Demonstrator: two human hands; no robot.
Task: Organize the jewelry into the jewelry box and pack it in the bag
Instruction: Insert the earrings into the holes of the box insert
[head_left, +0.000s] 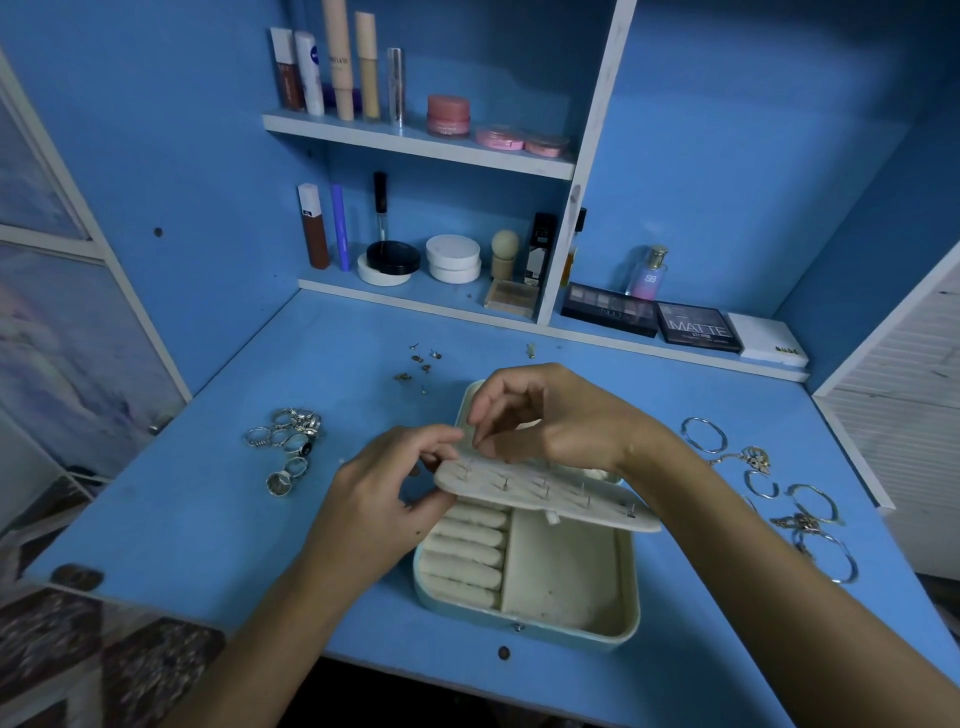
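The left hand (395, 483) pinches the near-left edge of the soft earring flap (545, 493), held over the open jewelry box (524, 577). The right hand (545, 415), fingertips pinched together, seems to press a tiny stud into the flap just beyond that grip. Studs look light, slippery and easily dropped; hold them by the head.

Both forearms reach in from 6 o'clock. The left hand (387, 480) has curled fingers with thumb on top; the right hand (540, 415) bends at the wrist, fingertips pinched downward.
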